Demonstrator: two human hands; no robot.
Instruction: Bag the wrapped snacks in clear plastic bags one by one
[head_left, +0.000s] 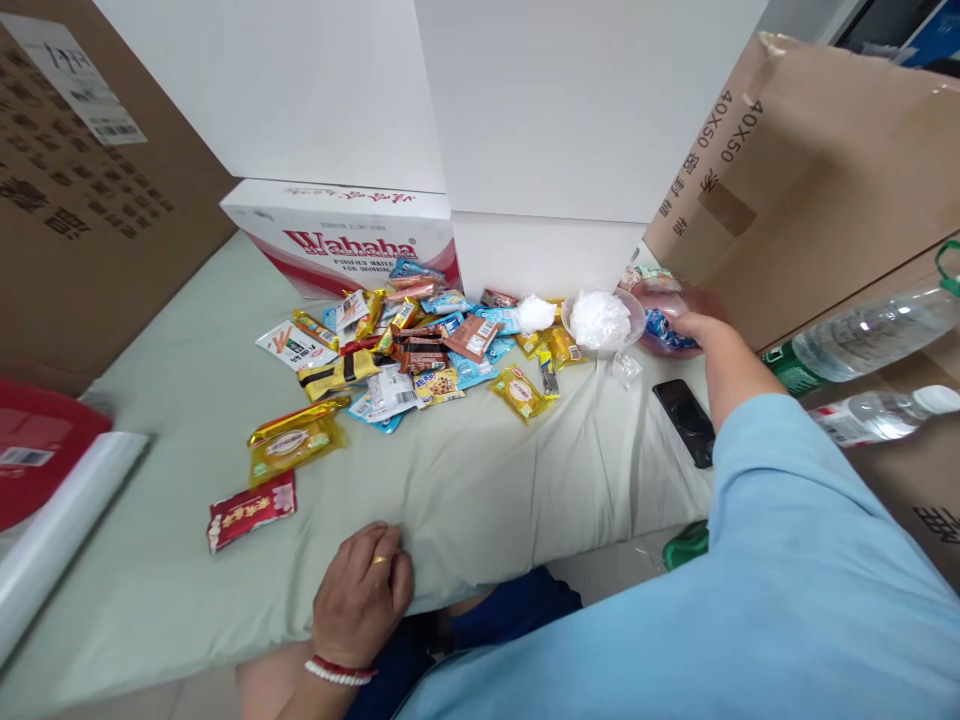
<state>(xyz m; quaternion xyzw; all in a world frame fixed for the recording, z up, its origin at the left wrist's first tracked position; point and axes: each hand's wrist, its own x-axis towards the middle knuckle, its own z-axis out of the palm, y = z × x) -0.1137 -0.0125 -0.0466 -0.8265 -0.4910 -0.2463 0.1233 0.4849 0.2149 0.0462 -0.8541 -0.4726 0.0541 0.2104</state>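
My left hand (364,590) rests on the near edge of the cloth-covered table, its fingers curled in and nothing seen in them. At the far right, my right hand (696,326) reaches into a clear pinkish plastic bowl (694,298). Its fingers close around a shiny blue wrapped packet (660,328); some of them are hidden. Left of that bowl stands a clear bowl (639,322) heaped with crumpled white plastic (600,318). A pile of wrapped snacks (420,340) covers the table's back middle. Nearer me lie yellow cake packets (296,443) and a red packet (253,510).
A black phone (684,422) lies below my right forearm. Cardboard boxes (840,170) wall the right side, with plastic bottles (874,335) beside them. Behind the snacks sits a Wahaha carton (360,235). A white roll (67,530) and a red bag (41,450) are at left.
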